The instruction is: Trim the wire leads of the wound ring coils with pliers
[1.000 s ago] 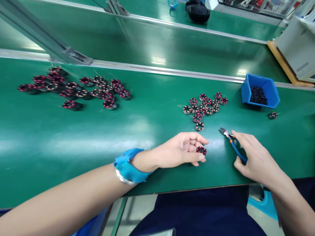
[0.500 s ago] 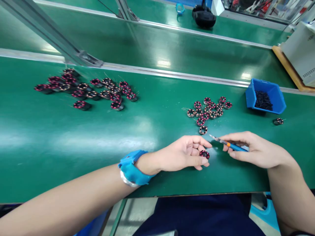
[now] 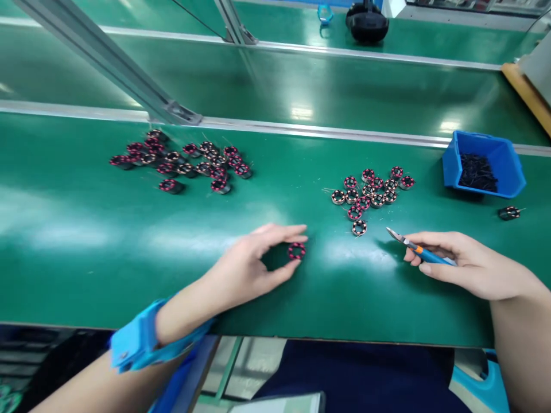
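Observation:
Between the thumb and fingertips of my left hand (image 3: 258,258) is a small pink-and-black motor stator (image 3: 297,251), low over or touching the bench; I cannot tell which. A blue wristband (image 3: 146,338) wraps that wrist. My right hand (image 3: 469,261) is closed around wire cutters (image 3: 424,252) with blue and orange handles, their pointed jaws aimed up and left. Beyond and between the hands lies a cluster of wound stators (image 3: 363,203), pink or copper-toned, with thin wire ends. The nearest is a copper-toned stator (image 3: 359,228).
Farther left stands another group of taller stators (image 3: 172,156) with wires sticking up. A blue bin (image 3: 510,166) of black pieces sits at the right, and a single stator (image 3: 509,213) lies in front of it. A metal rail (image 3: 275,127) runs along the bench's back.
My left hand has moved left with the stator, away from the cutters. My right hand still grips the cutters, and the view has shifted slightly.

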`<state>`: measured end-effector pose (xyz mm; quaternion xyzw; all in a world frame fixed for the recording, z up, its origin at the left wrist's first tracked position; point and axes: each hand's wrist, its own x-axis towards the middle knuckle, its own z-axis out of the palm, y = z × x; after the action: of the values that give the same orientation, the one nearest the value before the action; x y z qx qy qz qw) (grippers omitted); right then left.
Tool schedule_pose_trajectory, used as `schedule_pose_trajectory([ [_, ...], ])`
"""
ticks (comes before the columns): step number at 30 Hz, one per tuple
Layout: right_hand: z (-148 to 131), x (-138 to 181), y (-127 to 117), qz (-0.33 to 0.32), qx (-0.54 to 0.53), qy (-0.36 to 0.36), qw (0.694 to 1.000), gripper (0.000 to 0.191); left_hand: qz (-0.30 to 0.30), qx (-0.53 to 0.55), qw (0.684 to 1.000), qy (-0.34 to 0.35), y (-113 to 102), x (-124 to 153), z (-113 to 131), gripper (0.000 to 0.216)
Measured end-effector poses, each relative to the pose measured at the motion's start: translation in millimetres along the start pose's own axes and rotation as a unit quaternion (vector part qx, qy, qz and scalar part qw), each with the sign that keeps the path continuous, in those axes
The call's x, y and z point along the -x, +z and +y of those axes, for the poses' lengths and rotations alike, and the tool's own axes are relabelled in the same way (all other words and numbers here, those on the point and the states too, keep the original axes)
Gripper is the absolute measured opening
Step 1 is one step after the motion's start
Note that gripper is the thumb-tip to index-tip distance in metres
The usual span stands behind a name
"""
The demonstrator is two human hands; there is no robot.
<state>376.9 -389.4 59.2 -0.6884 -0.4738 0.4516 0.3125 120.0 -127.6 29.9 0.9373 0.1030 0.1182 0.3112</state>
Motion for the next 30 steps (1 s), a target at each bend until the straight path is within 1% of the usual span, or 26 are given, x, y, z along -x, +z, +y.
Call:
schedule_pose_trajectory([
  [2, 0, -1, 0, -0.001, 0.011, 0.0, 1.0, 0.043, 0.112, -0.094, 0.989, -0.014, -9, 5, -10, 0.052],
  [3, 0, -2, 1, 0.002, 0.009, 0.0, 1.0, 0.043, 0.16, -0.115, 0.98, -0.016, -11, 3, -10, 0.053],
  [4, 0, -3, 2, 0.01, 0.0, 0.002, 1.0, 0.042, 0.19, -0.115, 0.975, -0.006, -11, -1, -6, 0.051],
  [5, 0, -5, 4, 0.025, -0.012, 0.004, 1.0, 0.04, 0.196, -0.097, 0.976, 0.012, -8, -7, 2, 0.047],
  [6, 0, -7, 5, 0.044, -0.028, 0.005, 0.999, 0.038, 0.176, -0.067, 0.981, 0.039, -3, -15, 11, 0.042],
  [7, 0, -9, 7, 0.066, -0.046, 0.006, 0.997, 0.036, 0.14, -0.046, 0.986, 0.076, 5, -24, 22, 0.037],
  [8, 0, -11, 9, 0.086, -0.067, 0.008, 0.994, 0.034, 0.103, -0.041, 0.989, 0.097, 13, -34, 32, 0.031],
  [10, 0, -14, 13, 0.118, -0.116, 0.013, 0.986, 0.034, 0.047, -0.079, 0.989, 0.115, 32, -53, 50, 0.028],
  [12, 1, -17, 15, 0.131, -0.179, 0.023, 0.975, 0.036, 0.012, -0.147, 0.984, 0.105, 47, -66, 59, 0.027],
  [14, 0, -20, 18, 0.13, -0.233, 0.036, 0.963, 0.039, 0.002, -0.189, 0.977, 0.094, 57, -71, 60, 0.019],
  [16, -2, -24, 20, 0.126, -0.262, 0.047, 0.956, 0.04, 0.015, -0.182, 0.977, 0.106, 61, -70, 59, 0.013],
  [18, -6, -29, 24, 0.124, -0.262, 0.053, 0.956, 0.041, 0.027, -0.137, 0.979, 0.149, 62, -66, 60, 0.012],
  [21, -13, -34, 32, 0.119, -0.236, 0.034, 0.964, 0.04, 0.014, -0.06, 0.973, 0.221, 62, -61, 65, 0.007],
  [24, -18, -35, 36, 0.118, -0.212, 0.001, 0.97, 0.038, -0.007, 0.015, 0.968, 0.249, 66, -62, 69, 0.004],
  [27, -18, -34, 38, 0.123, -0.202, -0.003, 0.972, 0.036, -0.009, 0.088, 0.968, 0.236, 70, -64, 70, 0.007],
  [28, -17, -33, 38, 0.123, -0.199, -0.003, 0.972, 0.034, -0.004, 0.104, 0.97, 0.218, 71, -64, 70, 0.014],
  [30, -16, -33, 38, 0.12, -0.195, -0.004, 0.973, 0.031, -0.003, 0.114, 0.98, 0.161, 70, -65, 70, 0.034],
])
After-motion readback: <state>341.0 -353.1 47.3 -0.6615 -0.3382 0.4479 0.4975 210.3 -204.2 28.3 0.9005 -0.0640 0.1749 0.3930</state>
